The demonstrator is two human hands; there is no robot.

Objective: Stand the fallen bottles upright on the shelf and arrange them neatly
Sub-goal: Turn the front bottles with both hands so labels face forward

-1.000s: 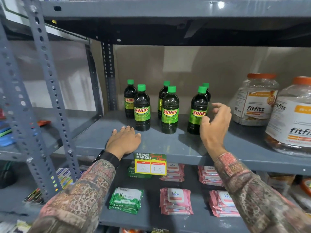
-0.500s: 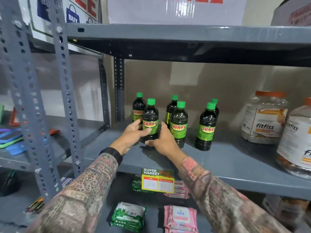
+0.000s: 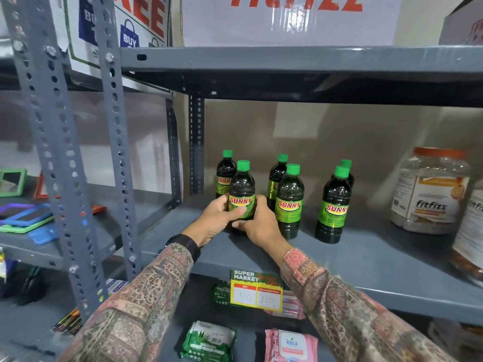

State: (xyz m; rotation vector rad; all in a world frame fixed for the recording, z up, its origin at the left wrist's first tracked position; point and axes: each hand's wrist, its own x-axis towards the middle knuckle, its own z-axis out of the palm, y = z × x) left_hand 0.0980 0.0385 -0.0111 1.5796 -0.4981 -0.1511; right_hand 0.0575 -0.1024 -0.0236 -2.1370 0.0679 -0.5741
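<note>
Six dark, liquid-filled bottles with green caps stand upright on the grey shelf (image 3: 352, 259) in three pairs, front and back; the front-left bottle (image 3: 241, 192) is clasped low down between the left hand (image 3: 218, 218), thumb across its SUNNY label, and the right hand (image 3: 258, 226), fingers curled round its base. The front-middle bottle (image 3: 289, 202) and front-right bottle (image 3: 333, 207) stand free, apart from each other. Well to the right, a clear fitfizz jar (image 3: 428, 192) with an orange lid holds pale contents I cannot identify.
</note>
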